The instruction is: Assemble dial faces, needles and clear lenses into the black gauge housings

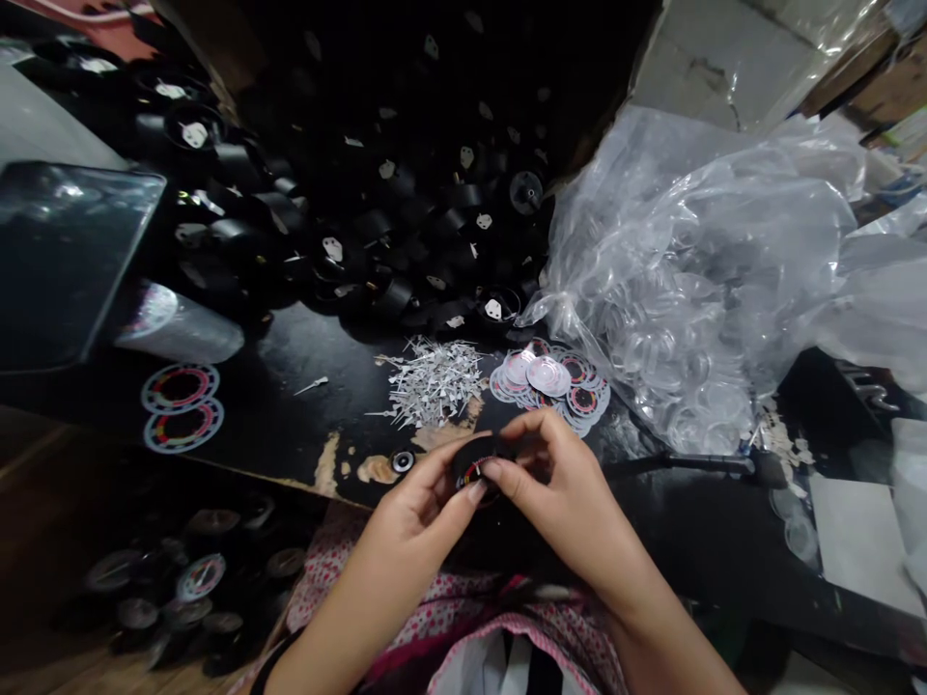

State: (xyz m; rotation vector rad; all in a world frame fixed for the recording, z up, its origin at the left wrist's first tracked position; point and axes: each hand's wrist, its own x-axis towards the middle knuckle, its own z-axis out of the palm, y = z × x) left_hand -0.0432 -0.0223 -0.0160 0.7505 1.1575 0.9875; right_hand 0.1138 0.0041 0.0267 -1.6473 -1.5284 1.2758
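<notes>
Close to the table's front edge, my left hand [427,502] and my right hand [540,468] are closed together around a small black round gauge [470,470]. Part of its coloured dial shows between my thumbs; my fingers cover the rest. Just beyond lies a heap of white gauge needles [436,381]. To its right is a pile of round printed dial faces [550,378], some turned blank side up. A small dark ring-shaped piece [403,461] rests left of my left hand. One loose needle [313,385] lies apart, farther left.
Many black gauge housings [391,299] fill the back. A plastic bag of clear round covers [702,386] sits right, near a dark-handled tool [695,464]. Two dial faces [181,425] and a translucent cup [181,323] lie left. Finished-looking gauges [201,577] sit below the edge.
</notes>
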